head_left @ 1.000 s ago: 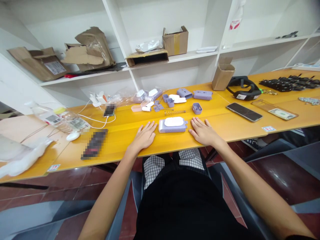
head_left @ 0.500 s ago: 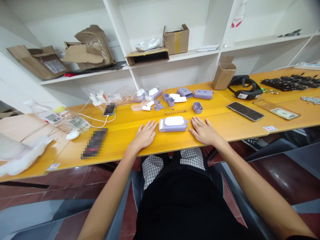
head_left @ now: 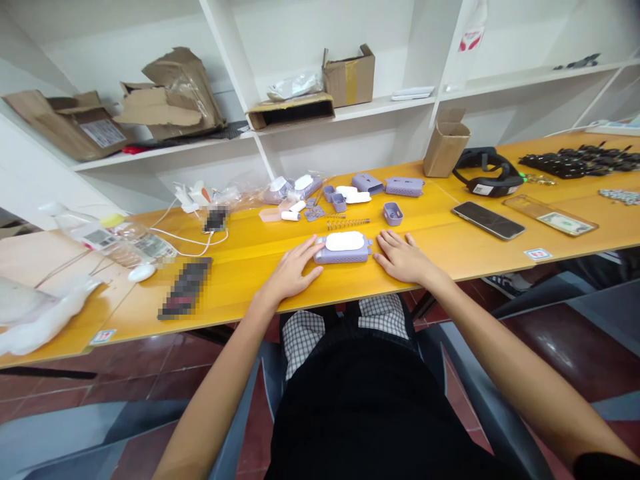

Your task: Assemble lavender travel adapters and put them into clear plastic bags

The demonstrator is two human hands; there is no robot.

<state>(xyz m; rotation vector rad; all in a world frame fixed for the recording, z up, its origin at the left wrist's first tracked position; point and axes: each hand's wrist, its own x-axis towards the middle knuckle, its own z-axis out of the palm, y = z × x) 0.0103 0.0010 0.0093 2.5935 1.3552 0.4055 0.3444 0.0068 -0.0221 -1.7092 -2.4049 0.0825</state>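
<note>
A purple plastic case with a white oval top (head_left: 345, 243) lies on the table in front of me. My left hand (head_left: 295, 270) is at its left end, thumb and fingers apart, the fingertips at or just over the case's edge; I cannot tell whether they touch it. On the other side my right hand (head_left: 401, 257) lies flat on the tabletop, fingers stretched out, just apart from the case. Behind the case are coil springs (head_left: 349, 224) and a small open purple cup (head_left: 393, 214). Further back lie purple perforated housings (head_left: 405, 187) and white parts (head_left: 354, 195).
To the right lie a smartphone (head_left: 489, 221), a clear phone case with a banknote (head_left: 553, 217) and a black headset (head_left: 487, 173). A brown carton (head_left: 447, 143) stands behind them. Leftward are a white cable (head_left: 187, 243), plastic bottles (head_left: 95, 233) and bubble wrap (head_left: 47, 320).
My left hand has risen a little and moved right and forward to the left end of the case. My right hand stays flat. The view has shifted slightly.
</note>
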